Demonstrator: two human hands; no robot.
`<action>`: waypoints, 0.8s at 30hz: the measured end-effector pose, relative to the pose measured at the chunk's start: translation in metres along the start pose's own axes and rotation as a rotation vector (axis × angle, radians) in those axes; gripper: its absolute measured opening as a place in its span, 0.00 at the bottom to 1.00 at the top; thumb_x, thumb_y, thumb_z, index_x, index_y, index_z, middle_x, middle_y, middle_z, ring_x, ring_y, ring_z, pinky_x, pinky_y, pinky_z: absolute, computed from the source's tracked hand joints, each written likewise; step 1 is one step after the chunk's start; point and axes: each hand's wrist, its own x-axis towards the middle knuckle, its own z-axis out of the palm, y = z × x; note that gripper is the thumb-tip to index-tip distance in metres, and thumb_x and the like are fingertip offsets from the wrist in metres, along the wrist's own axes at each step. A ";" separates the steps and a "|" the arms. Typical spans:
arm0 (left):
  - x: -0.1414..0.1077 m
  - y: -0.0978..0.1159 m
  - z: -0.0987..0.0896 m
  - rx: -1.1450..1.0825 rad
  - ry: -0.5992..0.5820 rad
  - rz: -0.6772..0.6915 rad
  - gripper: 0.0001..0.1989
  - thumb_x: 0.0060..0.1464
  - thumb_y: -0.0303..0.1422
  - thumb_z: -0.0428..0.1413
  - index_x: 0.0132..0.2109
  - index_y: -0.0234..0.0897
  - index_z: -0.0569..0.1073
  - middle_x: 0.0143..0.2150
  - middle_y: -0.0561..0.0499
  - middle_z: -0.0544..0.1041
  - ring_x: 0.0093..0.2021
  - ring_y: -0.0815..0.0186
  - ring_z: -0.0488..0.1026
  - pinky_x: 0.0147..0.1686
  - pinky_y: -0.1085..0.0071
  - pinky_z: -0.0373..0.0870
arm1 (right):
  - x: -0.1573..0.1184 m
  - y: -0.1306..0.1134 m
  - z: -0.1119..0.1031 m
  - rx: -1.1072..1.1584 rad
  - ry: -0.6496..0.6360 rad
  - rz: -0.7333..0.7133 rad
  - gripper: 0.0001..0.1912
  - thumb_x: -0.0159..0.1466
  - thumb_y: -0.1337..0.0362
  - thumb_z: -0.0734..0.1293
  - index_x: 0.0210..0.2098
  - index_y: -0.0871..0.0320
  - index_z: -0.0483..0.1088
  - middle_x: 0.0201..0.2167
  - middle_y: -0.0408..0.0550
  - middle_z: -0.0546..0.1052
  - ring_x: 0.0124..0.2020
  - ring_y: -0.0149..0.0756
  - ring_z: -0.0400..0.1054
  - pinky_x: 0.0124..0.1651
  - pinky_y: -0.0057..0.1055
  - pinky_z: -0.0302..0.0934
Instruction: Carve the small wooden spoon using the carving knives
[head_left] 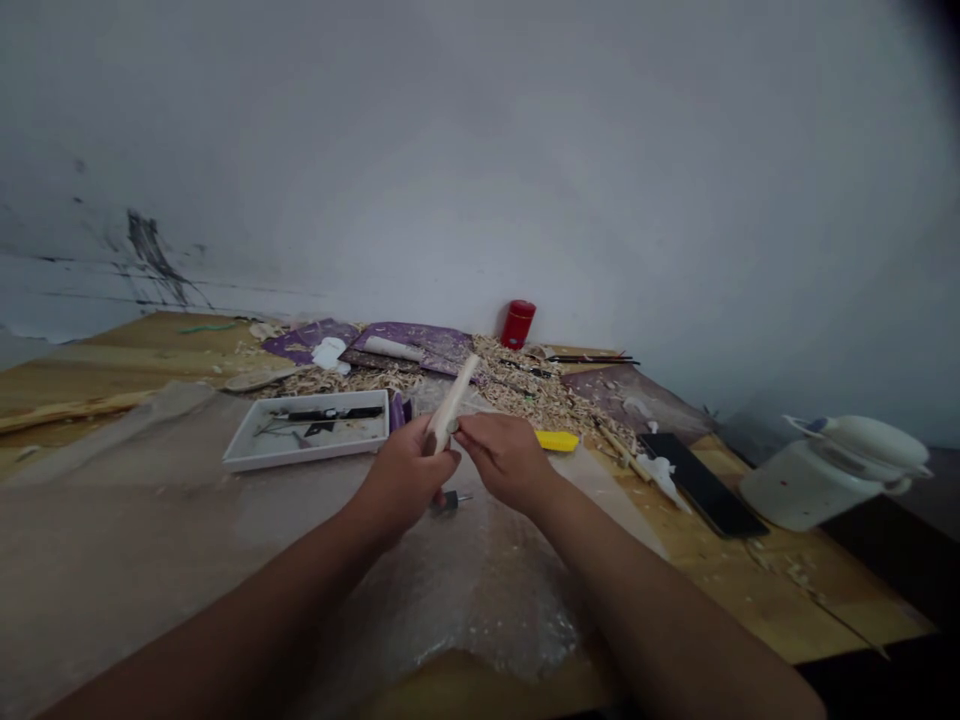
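My left hand (pixel 409 472) is wrapped round the lower part of a pale wooden piece (pixel 454 400), which slants up and to the right. Close against its right side, my right hand (pixel 506 458) is closed in a pinch on a small roundish thing too small to name. Under my hands, a short dark tool with a metal tip (pixel 452 501) lies on the plastic sheet (pixel 315 570). A yellow object (pixel 557 441) rests just beyond my right hand.
A white tray (pixel 306 460) with tools sits at left. Wood shavings (pixel 525 395), purple sheets and a red can (pixel 517 325) are near the wall. At right are a black phone (pixel 701 485) and a white lidded container (pixel 802 485).
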 end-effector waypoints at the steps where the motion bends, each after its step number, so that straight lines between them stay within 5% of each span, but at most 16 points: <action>1: 0.000 -0.001 0.000 0.002 0.000 -0.001 0.06 0.42 0.29 0.51 0.32 0.37 0.65 0.21 0.57 0.61 0.15 0.75 0.59 0.12 0.77 0.59 | 0.000 0.001 -0.001 -0.024 0.003 -0.016 0.15 0.63 0.62 0.51 0.29 0.58 0.65 0.24 0.44 0.68 0.27 0.29 0.60 0.32 0.24 0.50; 6: -0.002 0.000 0.002 0.003 -0.038 -0.033 0.05 0.40 0.27 0.51 0.27 0.37 0.61 0.19 0.58 0.57 0.14 0.75 0.58 0.12 0.77 0.59 | 0.001 0.002 -0.006 -0.132 0.102 0.104 0.16 0.64 0.62 0.49 0.28 0.58 0.64 0.24 0.45 0.68 0.27 0.30 0.61 0.32 0.25 0.50; 11: -0.002 0.002 0.002 -0.030 -0.037 -0.064 0.04 0.39 0.27 0.50 0.27 0.37 0.61 0.20 0.58 0.56 0.15 0.75 0.57 0.12 0.77 0.59 | 0.002 -0.001 -0.005 -0.199 0.043 0.032 0.15 0.63 0.61 0.52 0.27 0.58 0.65 0.22 0.45 0.68 0.27 0.31 0.61 0.31 0.26 0.48; 17: -0.001 0.003 0.001 -0.057 -0.085 -0.129 0.05 0.38 0.27 0.51 0.26 0.36 0.60 0.20 0.59 0.56 0.16 0.75 0.57 0.12 0.77 0.59 | 0.002 -0.001 -0.003 -0.192 0.058 0.114 0.15 0.63 0.62 0.52 0.26 0.59 0.64 0.21 0.44 0.68 0.24 0.29 0.60 0.29 0.25 0.47; 24: -0.003 0.014 0.002 -0.208 -0.125 -0.226 0.07 0.36 0.24 0.50 0.28 0.36 0.60 0.17 0.60 0.56 0.15 0.76 0.54 0.13 0.76 0.59 | 0.002 0.005 -0.003 0.164 -0.025 0.060 0.12 0.62 0.62 0.56 0.28 0.58 0.67 0.22 0.40 0.70 0.24 0.25 0.61 0.28 0.21 0.49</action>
